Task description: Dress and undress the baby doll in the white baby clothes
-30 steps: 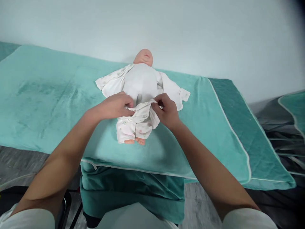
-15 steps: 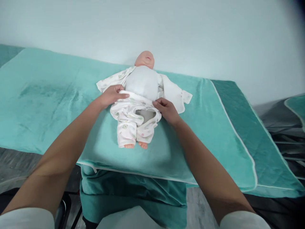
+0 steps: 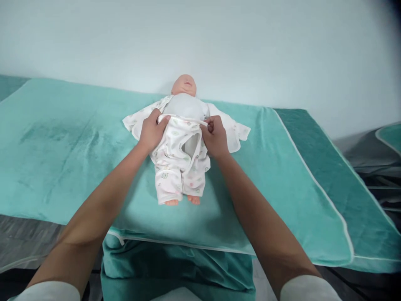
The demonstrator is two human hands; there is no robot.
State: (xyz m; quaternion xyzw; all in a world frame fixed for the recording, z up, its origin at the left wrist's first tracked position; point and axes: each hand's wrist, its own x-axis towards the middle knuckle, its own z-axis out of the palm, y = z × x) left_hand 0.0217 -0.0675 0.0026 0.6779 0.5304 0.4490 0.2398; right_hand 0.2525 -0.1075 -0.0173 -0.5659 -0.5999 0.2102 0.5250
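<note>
A baby doll (image 3: 184, 85) lies on its back, its head toward the wall and its feet toward me. White printed baby pants (image 3: 171, 161) cover its legs, with an opening at the crotch that shows the pale body beneath. My left hand (image 3: 153, 130) pinches the waistband at the left side. At the right side of the same waistband, my right hand (image 3: 215, 136) grips the cloth between thumb and fingers. A white printed baby jacket (image 3: 232, 127) is spread open around the doll's arms and leaves the chest bare. Both feet poke out of the pant legs.
The doll rests on a padded bed with a teal velvet cover (image 3: 75, 154) edged in white piping. A pale wall (image 3: 200, 42) stands right behind it. Darker teal cloth (image 3: 178, 267) hangs at the front edge, above grey flooring.
Both hands have pulled the waistband farther up the doll's belly, and the pants are stretched straighter. The crotch opening has become taller and narrower. The whole view has shifted slightly.
</note>
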